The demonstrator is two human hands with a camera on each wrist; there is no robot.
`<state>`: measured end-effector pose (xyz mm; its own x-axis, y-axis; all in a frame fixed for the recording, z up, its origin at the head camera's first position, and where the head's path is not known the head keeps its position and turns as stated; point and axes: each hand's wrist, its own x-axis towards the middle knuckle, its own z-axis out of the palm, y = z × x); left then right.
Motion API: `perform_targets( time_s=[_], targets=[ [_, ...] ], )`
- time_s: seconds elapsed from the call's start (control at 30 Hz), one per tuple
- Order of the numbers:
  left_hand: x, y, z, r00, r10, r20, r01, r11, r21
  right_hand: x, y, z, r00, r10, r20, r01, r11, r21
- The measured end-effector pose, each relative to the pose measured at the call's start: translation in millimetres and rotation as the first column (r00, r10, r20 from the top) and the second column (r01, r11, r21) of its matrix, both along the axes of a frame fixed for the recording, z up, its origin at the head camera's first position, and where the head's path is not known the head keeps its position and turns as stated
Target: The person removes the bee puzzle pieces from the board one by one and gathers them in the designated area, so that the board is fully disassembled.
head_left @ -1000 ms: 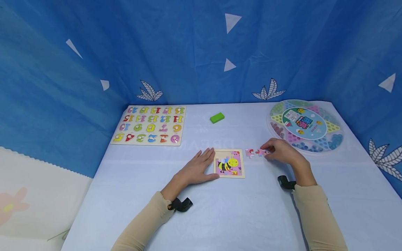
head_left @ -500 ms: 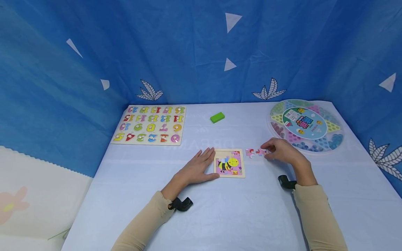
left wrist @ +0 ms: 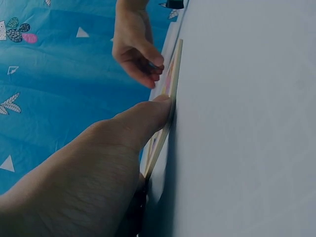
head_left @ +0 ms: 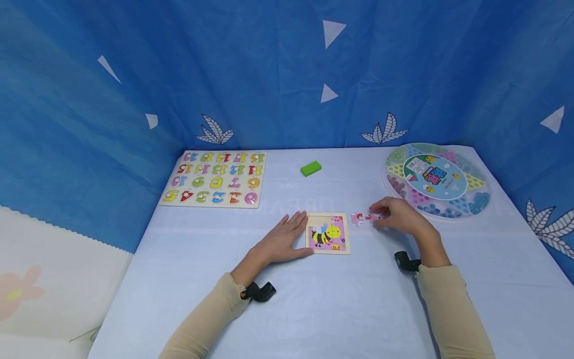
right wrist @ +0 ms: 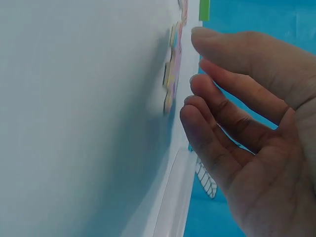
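A small square wooden puzzle (head_left: pixel 342 224) with a yellow-and-black bee lies in the middle of the table; bare wood shows along its upper part. My left hand (head_left: pixel 287 239) rests at its left side, fingers stretched along the edge and thumb on the near edge. The thumb (left wrist: pixel 148 116) also shows against the frame in the left wrist view. Right of the puzzle lie a pink jigsaw piece (head_left: pixel 357 219) and a second jigsaw piece (right wrist: pixel 173 71). Over the second piece hovers my right hand (head_left: pixel 401 217), fingers loosely bent, with a gap between thumb and fingertips.
A number peg board (head_left: pixel 210 174) lies at the back left. Behind the puzzle is a green block (head_left: pixel 311 168). A round clear game box (head_left: pixel 434 177) stands at the back right, just beyond the right hand. A blue curtain (head_left: pixel 278 75) closes off the back.
My right hand has shifted slightly to the left over the second jigsaw piece. The left hand and the bee puzzle have stayed in place.
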<state>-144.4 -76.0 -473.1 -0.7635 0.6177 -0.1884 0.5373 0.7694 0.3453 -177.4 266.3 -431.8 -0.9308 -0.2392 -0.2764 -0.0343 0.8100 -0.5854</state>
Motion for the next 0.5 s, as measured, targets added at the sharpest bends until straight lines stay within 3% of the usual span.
perform_targets(
  time_s=[0.2, 0.5],
  targets=[
    [-0.6, 0.3, -0.8, 1.0, -0.002, -0.008, 0.002, 1.0, -0.003, -0.5, -13, -0.8, 0.999, 0.027, -0.039, -0.027, 1.0, -0.007],
    [0.5, 0.3, -2.2, 1.0, 0.004, 0.0, -0.004, 1.0, 0.002, 1.9, -28, -2.2, 0.999, 0.041, -0.011, -0.041, 0.999, -0.01]
  ],
)
